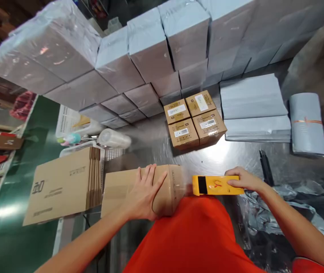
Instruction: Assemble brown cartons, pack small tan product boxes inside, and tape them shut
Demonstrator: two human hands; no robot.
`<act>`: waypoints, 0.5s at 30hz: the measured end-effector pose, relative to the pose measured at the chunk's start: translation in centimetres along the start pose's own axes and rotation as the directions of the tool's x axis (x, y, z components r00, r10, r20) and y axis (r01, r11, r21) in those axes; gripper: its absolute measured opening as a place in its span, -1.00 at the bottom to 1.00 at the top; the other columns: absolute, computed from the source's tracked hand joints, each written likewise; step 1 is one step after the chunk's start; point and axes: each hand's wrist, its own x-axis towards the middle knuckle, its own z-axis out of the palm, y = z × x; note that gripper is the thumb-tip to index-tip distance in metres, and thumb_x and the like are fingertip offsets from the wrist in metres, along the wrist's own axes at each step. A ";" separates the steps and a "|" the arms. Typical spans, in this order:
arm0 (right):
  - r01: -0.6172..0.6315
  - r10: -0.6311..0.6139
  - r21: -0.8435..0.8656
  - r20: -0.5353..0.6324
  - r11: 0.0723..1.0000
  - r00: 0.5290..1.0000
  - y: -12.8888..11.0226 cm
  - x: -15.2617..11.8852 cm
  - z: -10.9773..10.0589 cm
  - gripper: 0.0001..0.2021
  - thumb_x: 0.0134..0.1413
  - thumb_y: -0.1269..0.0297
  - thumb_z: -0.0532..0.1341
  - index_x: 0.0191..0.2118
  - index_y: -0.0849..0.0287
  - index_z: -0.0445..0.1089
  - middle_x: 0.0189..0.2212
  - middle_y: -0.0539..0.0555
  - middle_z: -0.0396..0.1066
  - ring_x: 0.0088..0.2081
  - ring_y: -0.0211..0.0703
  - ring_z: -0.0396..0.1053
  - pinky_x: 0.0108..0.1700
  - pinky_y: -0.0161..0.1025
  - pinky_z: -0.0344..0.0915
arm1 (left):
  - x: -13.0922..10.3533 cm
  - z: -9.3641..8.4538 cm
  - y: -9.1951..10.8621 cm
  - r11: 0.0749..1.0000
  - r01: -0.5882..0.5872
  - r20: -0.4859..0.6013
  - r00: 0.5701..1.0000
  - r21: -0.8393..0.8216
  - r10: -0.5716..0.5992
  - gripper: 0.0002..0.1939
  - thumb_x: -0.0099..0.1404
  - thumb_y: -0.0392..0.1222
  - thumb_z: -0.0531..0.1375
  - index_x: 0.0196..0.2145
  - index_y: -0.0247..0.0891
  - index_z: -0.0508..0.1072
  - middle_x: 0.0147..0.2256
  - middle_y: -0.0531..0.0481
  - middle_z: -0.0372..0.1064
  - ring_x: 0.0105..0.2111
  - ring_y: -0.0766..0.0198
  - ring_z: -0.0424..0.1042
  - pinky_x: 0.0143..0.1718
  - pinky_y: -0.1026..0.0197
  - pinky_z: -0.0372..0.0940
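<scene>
A brown cardboard box (119,184) lies in front of me at the table's near edge. My left hand (146,193) rests on it, fingers spread and open. To the right of the box, my right hand (240,179) is closed around a yellow tape dispenser (216,185) with a black band. What looks like a blurred strip of clear tape spans the gap between box and dispenser. Beyond my hands, several small printed cartons (183,132) with white labels sit in a tight block.
Stacked white boxes (150,41) wall off the back. Flattened cartons (61,185) and white baskets (65,119) are on the left. Right lie white sheets (253,98), a banded white roll (307,123), a black box cutter (266,167) and crumpled plastic film (298,208).
</scene>
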 end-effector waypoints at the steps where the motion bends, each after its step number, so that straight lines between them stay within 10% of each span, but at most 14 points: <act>1: -0.022 0.021 -0.035 -0.011 0.999 1.000 0.3 -0.1 0.1 -0.54 0.00 -0.13 0.14 -0.53 0.23 0.35 -0.60 -0.04 0.21 -0.52 -0.29 0.15 -0.48 -0.30 0.05 | 0.0 -0.1 0.1 1.000 0.000 0.009 1.000 0.004 0.000 0.46 -0.32 0.26 0.40 0.41 -0.29 -0.21 0.39 -0.58 -0.38 0.36 -0.53 -0.44 0.25 -0.49 -0.48; 9: -0.108 0.097 -0.342 -0.049 0.933 0.994 -4.7 5.4 3.8 -0.62 -0.01 -0.04 0.13 -0.62 0.15 0.19 -0.65 -0.06 0.14 -0.51 -0.26 0.13 -0.46 -0.26 0.01 | -0.1 -0.1 0.1 0.999 -0.049 -0.005 0.999 0.005 0.049 0.36 -0.28 0.23 0.44 0.39 0.02 -0.14 0.42 -0.42 -0.41 0.34 -0.61 -0.45 0.20 -0.58 -0.38; 15: -0.293 0.215 -0.558 -0.202 0.776 0.955 -9.7 7.3 4.3 -0.61 -0.01 -0.07 0.20 -0.53 0.19 0.44 -0.56 0.11 0.41 -0.43 -0.07 0.37 -0.41 -0.24 0.14 | -0.4 -0.5 0.2 0.998 -0.055 -0.003 0.999 -0.019 0.055 0.30 -0.28 0.13 0.48 0.35 0.22 -0.08 0.43 -0.31 -0.56 0.34 -0.61 -0.50 0.22 -0.54 -0.37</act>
